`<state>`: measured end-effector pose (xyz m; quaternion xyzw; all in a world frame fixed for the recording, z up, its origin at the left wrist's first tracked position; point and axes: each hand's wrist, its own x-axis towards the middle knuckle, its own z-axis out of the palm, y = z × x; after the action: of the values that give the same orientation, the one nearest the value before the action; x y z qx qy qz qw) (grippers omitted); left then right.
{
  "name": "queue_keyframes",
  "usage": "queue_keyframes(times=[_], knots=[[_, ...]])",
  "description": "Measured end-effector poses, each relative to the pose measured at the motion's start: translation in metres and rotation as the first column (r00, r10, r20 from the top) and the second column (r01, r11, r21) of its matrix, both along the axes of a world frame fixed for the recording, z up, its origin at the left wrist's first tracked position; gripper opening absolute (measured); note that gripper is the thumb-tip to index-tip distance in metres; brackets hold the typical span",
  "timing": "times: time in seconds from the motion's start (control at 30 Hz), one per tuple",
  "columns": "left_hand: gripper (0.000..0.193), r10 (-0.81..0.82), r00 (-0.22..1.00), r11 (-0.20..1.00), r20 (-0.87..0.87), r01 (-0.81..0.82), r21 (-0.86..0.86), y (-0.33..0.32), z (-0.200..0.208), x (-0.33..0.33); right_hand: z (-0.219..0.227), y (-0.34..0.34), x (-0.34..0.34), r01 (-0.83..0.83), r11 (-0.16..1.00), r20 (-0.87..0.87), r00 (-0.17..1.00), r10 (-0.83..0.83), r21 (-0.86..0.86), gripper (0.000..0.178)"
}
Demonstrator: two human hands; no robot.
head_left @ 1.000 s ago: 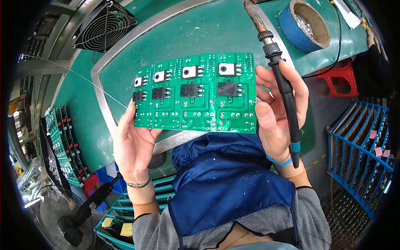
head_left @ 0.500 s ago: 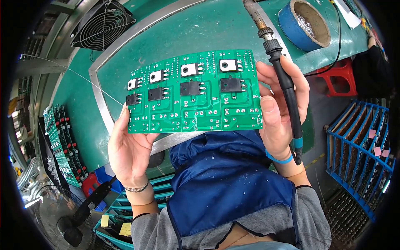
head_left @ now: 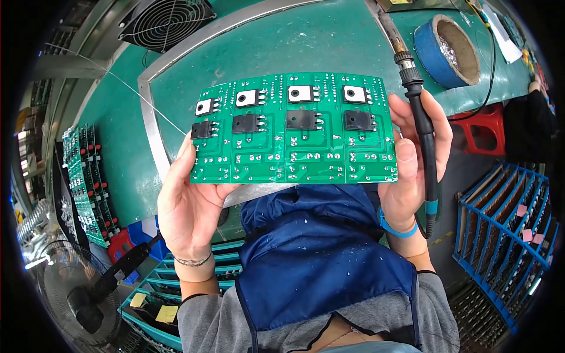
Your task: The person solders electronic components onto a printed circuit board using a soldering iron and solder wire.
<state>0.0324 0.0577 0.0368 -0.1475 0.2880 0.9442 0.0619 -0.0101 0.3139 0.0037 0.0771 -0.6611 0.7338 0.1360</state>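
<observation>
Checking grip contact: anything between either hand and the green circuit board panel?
Nothing visible. The left hand grips the circuit board panel directly at its left edge. The right hand holds its right edge, thumb on the face, while also holding the soldering iron beside the panel.

One head-worn fisheye view looks steeply down, close over the green worktop (head_left: 329, 44) and lap

Bright, even overhead light fills the scene, with soft, faint shadows. The solder traces on the green circuit board (head_left: 294, 129) glint, and the metal frame strip (head_left: 150, 129) on the far bench shows pale glare. The centre is sharp; straight edges bow toward the rim, which fades into a black fisheye vignette, dimmest at left
</observation>
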Motion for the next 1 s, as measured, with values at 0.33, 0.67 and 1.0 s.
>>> queue_keyframes(times=[0.33, 0.67, 1.0], knots=[[0.047, 0.041, 0.999, 0.996, 0.008, -0.040, -0.084, 0.005, 0.010, 0.005, 0.001, 0.001, 0.001, -0.008, 1.000, 0.001, 1.000, 0.008, 0.003, 0.060], [0.045, 0.024, 0.999, 0.996, -0.034, -0.027, -0.082, 0.007, 0.011, 0.005, -0.005, 0.003, 0.000, -0.023, 0.999, -0.023, 0.999, 0.022, -0.027, 0.062], [0.046, 0.051, 0.998, 0.995, -0.049, -0.055, -0.085, 0.008, 0.011, 0.008, -0.004, 0.004, 0.002, 0.014, 1.000, 0.007, 1.000, -0.014, -0.002, 0.065]])
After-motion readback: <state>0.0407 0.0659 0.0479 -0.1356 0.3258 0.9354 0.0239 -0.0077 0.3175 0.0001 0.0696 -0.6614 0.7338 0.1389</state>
